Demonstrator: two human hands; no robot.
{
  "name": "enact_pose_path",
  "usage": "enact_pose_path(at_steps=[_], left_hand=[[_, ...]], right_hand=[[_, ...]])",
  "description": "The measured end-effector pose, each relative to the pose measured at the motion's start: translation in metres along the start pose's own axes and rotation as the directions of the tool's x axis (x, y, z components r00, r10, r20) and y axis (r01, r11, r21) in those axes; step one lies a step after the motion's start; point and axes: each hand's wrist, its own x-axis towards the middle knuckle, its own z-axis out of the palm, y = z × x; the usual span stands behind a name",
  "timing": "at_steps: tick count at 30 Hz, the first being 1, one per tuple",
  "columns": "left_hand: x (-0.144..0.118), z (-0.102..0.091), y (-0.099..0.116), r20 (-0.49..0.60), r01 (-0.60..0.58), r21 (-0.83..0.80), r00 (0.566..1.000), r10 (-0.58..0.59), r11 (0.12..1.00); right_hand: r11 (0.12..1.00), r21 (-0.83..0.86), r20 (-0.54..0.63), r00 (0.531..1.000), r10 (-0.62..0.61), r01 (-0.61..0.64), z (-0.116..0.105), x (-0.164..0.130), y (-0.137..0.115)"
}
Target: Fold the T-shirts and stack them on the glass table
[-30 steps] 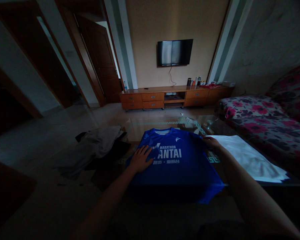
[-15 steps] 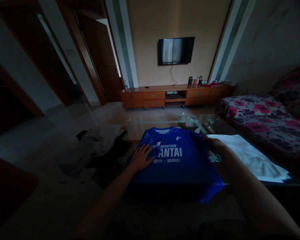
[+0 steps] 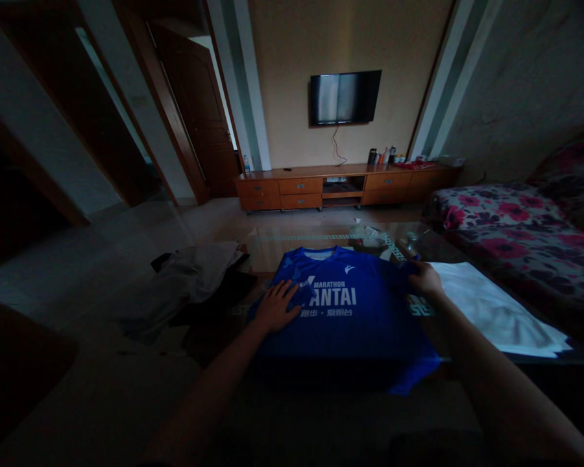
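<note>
A blue T-shirt (image 3: pixel 350 327) with white "MARATHON" lettering lies spread on a glass coffee table (image 3: pixel 296 240) in front of me. My left hand (image 3: pixel 276 306) presses flat on its left side, where a folded sleeve shows, fingers apart. At the shirt's right shoulder, my right hand (image 3: pixel 425 279) pinches the sleeve edge.
A white cloth (image 3: pixel 496 314) lies on the table right of the shirt. Grey and dark clothes (image 3: pixel 189 279) are piled at the left. A floral sofa (image 3: pixel 516 227) stands at the right. A wooden TV cabinet (image 3: pixel 340 187) and wall TV (image 3: pixel 345 97) are at the far wall.
My right hand has shifted slightly and closed on the right sleeve edge. The left hand stays pressed on the shirt. The view has drifted a little.
</note>
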Motion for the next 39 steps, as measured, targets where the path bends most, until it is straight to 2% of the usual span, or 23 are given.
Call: enact_pose_path(at_steps=[2,5,7,9,12,14,19,24,28,34,36,37,39], left_hand=[[0.0,0.0,0.0,-0.002,-0.003,0.007,1.0,0.003,1.0],[0.0,0.0,-0.001,-0.002,-0.004,0.009,1.0,0.004,1.0],[0.0,-0.001,0.0,0.003,-0.003,0.007,1.0,0.003,1.0],[-0.001,-0.003,0.0,0.008,-0.001,0.007,1.0,0.001,1.0],[-0.001,-0.004,0.001,0.013,0.001,0.009,1.0,-0.001,1.0],[-0.001,-0.004,0.001,0.013,0.001,0.012,1.0,-0.002,1.0],[0.0,-0.002,0.0,0.007,-0.005,0.015,1.0,0.005,1.0],[0.0,-0.002,0.0,0.008,0.002,0.012,1.0,-0.002,1.0],[0.0,-0.002,0.001,-0.001,0.002,0.013,1.0,-0.002,1.0],[0.0,-0.002,0.001,-0.002,0.003,0.011,1.0,-0.003,1.0],[0.0,-0.003,0.002,0.001,0.007,0.006,1.0,-0.007,1.0],[0.0,-0.004,0.002,0.004,0.008,0.004,1.0,-0.008,1.0],[-0.001,-0.005,0.002,0.011,0.011,0.002,1.0,-0.011,1.0]], right_hand=[[0.997,-0.044,-0.009,0.998,-0.061,0.061,-0.001,0.001,-0.013],[0.974,-0.087,-0.018,0.977,-0.211,0.208,-0.003,-0.005,-0.05],[0.896,-0.176,0.049,0.912,-0.406,0.408,-0.001,-0.018,-0.082],[0.786,-0.222,0.215,0.815,-0.538,0.578,0.005,-0.038,-0.112],[0.684,-0.235,0.455,0.7,-0.55,0.691,0.021,-0.071,-0.144],[0.671,-0.24,0.539,0.671,-0.51,0.702,0.028,-0.086,-0.154],[0.676,-0.241,0.539,0.675,-0.504,0.697,0.025,-0.096,-0.164],[0.664,-0.178,0.569,0.626,-0.533,0.726,0.022,-0.097,-0.172],[0.675,-0.129,0.587,0.605,-0.538,0.726,0.027,-0.098,-0.167],[0.698,0.073,0.591,0.533,-0.606,0.712,0.028,-0.088,-0.159],[0.745,0.156,0.572,0.556,-0.603,0.648,0.021,-0.074,-0.153],[0.78,0.178,0.566,0.586,-0.58,0.6,0.016,-0.065,-0.148],[0.873,0.15,0.581,0.673,-0.458,0.465,0.004,-0.046,-0.134]])
